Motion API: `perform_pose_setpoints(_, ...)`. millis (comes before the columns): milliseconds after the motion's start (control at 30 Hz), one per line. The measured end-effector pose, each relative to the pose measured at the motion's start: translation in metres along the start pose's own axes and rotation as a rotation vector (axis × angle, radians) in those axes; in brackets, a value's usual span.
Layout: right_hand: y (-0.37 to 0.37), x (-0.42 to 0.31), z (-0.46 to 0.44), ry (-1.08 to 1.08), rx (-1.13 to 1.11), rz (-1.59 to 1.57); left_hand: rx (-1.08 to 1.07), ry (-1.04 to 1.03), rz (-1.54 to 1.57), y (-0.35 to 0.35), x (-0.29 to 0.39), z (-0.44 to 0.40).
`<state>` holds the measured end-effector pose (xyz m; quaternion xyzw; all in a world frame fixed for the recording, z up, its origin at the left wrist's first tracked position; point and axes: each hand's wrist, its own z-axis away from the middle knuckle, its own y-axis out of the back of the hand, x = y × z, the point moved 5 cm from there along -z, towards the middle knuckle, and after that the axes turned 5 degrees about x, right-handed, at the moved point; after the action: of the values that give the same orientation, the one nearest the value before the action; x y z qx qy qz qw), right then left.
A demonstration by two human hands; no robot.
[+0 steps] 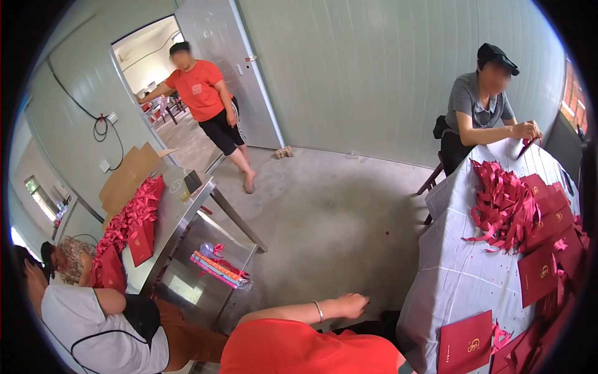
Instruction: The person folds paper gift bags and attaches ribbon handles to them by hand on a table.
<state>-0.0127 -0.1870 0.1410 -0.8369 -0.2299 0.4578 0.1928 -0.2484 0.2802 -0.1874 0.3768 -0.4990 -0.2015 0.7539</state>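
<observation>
My left hand point(354, 305), with a bracelet point(319, 311) on the wrist, rests in front of my red shirt point(305, 349). Its fingers look loosely curled, and nothing shows in them. My right hand is out of view; only a sliver of arm appears at the bottom edge. To my right, a table with a pale cloth point(430, 274) bears a dark red folder with gold print point(466, 343), the nearest thing on that side. More red folders point(537, 276) are stacked beyond it, beside a heap of red ribbons point(501, 206).
Across the table a seated person point(479, 106) holds a small dark red item. Another person point(202, 93) stands by the open door point(218, 62). On the left, a metal table point(187, 209) carries ribboned red bags point(141, 243). Someone in white point(106, 330) sits close beside me.
</observation>
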Motion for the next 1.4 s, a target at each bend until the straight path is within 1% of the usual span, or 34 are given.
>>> perform_pose_setpoints(33,-0.017,-0.003,0.005,0.092,-0.083,0.099,-0.023,-0.053,-0.110,0.012,0.016,-0.003)
perform_pose_setpoints(67,-0.036,-0.003,0.012,0.094,-0.072,0.109,-0.035,-0.062,-0.113,0.022,0.029,-0.006)
perform_pose_setpoints(133,-0.074,-0.009,0.025,0.255,0.047,0.335,0.197,-0.209,-0.027,0.049,0.063,-0.006)
perform_pose_setpoints(167,-0.087,-0.010,0.028,0.312,-0.082,0.379,0.345,-0.311,0.007,0.066,0.082,-0.004)
perform_pose_setpoints(233,-0.060,-0.006,0.024,0.290,-0.255,0.357,0.615,-0.511,0.070,0.103,0.118,0.003)
perform_pose_setpoints(267,-0.051,0.000,0.025,0.295,-0.251,0.308,0.657,-0.552,0.113,0.121,0.137,0.008)
perform_pose_setpoints(300,-0.032,0.008,0.020,0.306,-0.217,0.358,0.683,-0.609,0.170,0.136,0.158,0.013)
perform_pose_setpoints(333,-0.013,0.016,0.014,0.272,-0.311,0.320,0.691,-0.680,0.229,0.145,0.175,0.014)
perform_pose_setpoints(400,0.021,0.016,0.016,0.187,-0.480,0.254,0.623,-0.840,0.350,0.156,0.210,0.018)
perform_pose_setpoints(433,-0.049,0.007,0.038,0.143,-0.248,0.350,0.569,-0.910,0.378,0.157,0.227,0.021)
perform_pose_setpoints(467,-0.064,0.001,0.043,0.118,-0.302,0.338,0.515,-0.985,0.436,0.157,0.245,0.022)
perform_pose_setpoints(500,-0.071,-0.001,0.047,0.110,-0.270,0.332,0.475,-1.054,0.491,0.156,0.261,0.023)
perform_pose_setpoints(533,-0.079,0.000,0.051,0.103,-0.247,0.318,0.351,-1.093,0.526,0.151,0.277,0.024)
perform_pose_setpoints(600,-0.103,0.002,0.060,0.092,-0.255,0.292,0.234,-1.257,0.624,0.149,0.317,0.025)
perform_pose_setpoints(667,-0.124,0.006,0.069,0.094,-0.300,0.259,0.096,-1.328,0.695,0.141,0.354,0.031)
perform_pose_setpoints(733,-0.142,0.005,0.077,0.123,-0.333,0.306,-0.128,-1.398,0.802,0.120,0.378,0.037)
perform_pose_setpoints(767,-0.143,0.004,0.078,0.186,-0.341,0.346,-0.318,-1.270,0.988,0.114,0.389,0.039)
perform_pose_setpoints(833,-0.136,-0.003,0.075,0.161,-0.221,0.347,-0.817,-0.896,0.955,0.090,0.388,0.035)
perform_pose_setpoints(867,-0.130,-0.004,0.072,0.160,-0.207,0.307,-0.901,-0.781,1.128,0.082,0.389,0.039)
perform_pose_setpoints(933,-0.117,-0.009,0.066,0.107,-0.158,0.253,-0.944,-0.842,1.006,0.072,0.383,0.038)
perform_pose_setpoints(967,-0.112,-0.010,0.062,0.104,-0.174,0.202,-0.916,-0.896,0.978,0.073,0.380,0.039)
perform_pose_setpoints(1000,-0.107,-0.010,0.059,0.106,-0.173,0.206,-0.920,-0.898,0.979,0.071,0.376,0.040)
perform_pose_setpoints(1067,-0.092,-0.013,0.052,0.084,-0.096,0.083,-0.918,-0.892,0.903,0.067,0.369,0.042)
perform_pose_setpoints(1133,-0.079,-0.016,0.044,0.100,-0.103,0.062,-0.935,-0.916,0.873,0.072,0.364,0.043)
perform_pose_setpoints(1200,-0.064,-0.019,0.039,0.128,-0.018,0.017,-1.021,-0.891,0.727,0.066,0.356,0.043)
perform_pose_setpoints(1233,-0.063,-0.021,0.038,0.134,0.002,0.012,-1.027,-0.891,0.724,0.063,0.354,0.043)
perform_pose_setpoints(1300,-0.058,-0.024,0.037,0.143,0.047,0.004,-1.079,-0.745,0.727,0.052,0.346,0.040)
perform_pose_setpoints(1333,-0.055,-0.025,0.036,0.148,0.086,-0.006,-1.080,-0.745,0.726,0.050,0.346,0.040)
perform_pose_setpoints(1400,-0.050,-0.029,0.035,0.156,0.068,-0.005,-0.952,-0.796,0.711,0.048,0.346,0.035)
